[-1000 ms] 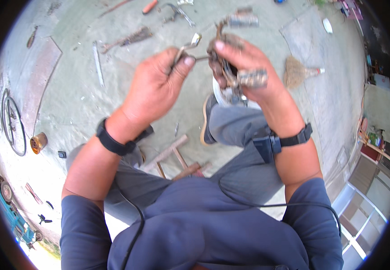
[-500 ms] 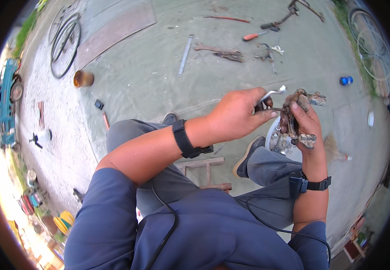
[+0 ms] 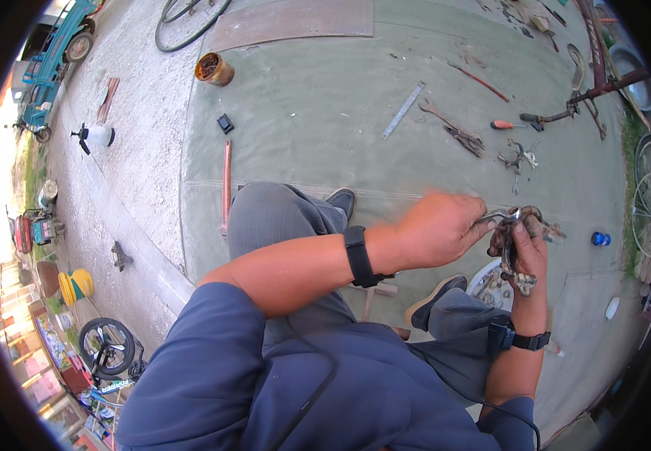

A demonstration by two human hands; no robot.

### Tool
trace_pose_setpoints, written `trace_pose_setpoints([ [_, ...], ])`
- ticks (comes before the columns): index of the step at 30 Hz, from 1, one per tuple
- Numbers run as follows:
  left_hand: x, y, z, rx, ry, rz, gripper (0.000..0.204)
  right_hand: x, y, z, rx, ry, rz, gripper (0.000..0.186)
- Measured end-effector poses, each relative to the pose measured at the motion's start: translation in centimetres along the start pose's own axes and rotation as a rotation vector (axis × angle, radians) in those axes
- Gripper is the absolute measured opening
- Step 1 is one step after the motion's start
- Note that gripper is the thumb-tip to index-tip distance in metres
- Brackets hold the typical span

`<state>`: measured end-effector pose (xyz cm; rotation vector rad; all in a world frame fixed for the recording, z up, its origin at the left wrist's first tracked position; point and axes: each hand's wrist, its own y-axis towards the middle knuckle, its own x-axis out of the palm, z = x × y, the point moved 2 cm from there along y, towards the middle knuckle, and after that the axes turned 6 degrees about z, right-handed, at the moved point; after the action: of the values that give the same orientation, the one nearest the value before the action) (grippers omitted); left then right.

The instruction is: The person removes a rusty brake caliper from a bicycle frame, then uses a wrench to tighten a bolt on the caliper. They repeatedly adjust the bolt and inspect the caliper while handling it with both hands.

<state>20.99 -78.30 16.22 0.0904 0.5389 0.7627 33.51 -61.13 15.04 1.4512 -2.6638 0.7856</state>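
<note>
Outdoor bicycle repair yard — wheels (image 3: 186, 11), tools (image 3: 457, 135) strewn on concrete.

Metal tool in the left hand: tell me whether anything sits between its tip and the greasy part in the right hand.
Nothing visible does. The left hand holds the metal tool with its tip at the greasy part, which the right hand grips.

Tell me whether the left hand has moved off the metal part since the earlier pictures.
No. The left hand stays at the rusty metal part held by the right hand; only the camera swung.
</note>
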Motion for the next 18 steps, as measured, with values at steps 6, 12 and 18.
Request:
trace_pose_setpoints([
  [6,-0.6,-0.6,-1.3,-0.144,-0.115,0.027,0.032,0.7,1.8,0.9,-0.092,-0.063,-0.103,0.03],
  [12,-0.9,-0.3,-2.4,-0.785,-0.666,-0.155,0.037,1.8,2.6,0.0,-0.251,-0.373,-0.125,0.034],
  [18,-2.4,-0.1,-2.2,-0.234,-0.215,-0.001,0.029,1.6,3.4,0.4,-0.041,-0.038,-0.027,0.032],
])
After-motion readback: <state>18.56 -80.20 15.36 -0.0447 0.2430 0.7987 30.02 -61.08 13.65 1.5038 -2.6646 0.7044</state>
